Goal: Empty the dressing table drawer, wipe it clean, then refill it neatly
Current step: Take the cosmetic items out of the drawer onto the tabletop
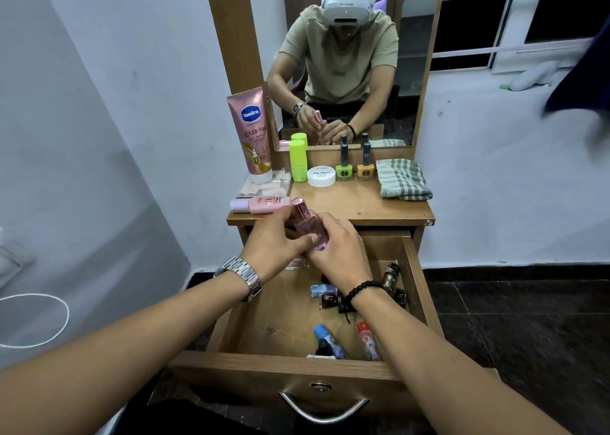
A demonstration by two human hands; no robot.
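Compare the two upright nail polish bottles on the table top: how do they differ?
The left nail polish bottle is green; the right nail polish bottle is orange-yellow. The green one stands beside the white jar, the orange one beside the folded cloth. Both are upright with dark caps.

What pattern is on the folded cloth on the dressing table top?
Green and white checks on the folded cloth, seen best in the head view.

Scuffed matt wooden drawer (416, 279), glossy metal handle (323, 410), woven checked cloth (402, 179), clear pink glass bottle (308, 225)

Pink perfume bottle (308, 225), green-and-white checked cloth (402, 178), brown drawer (414, 269)
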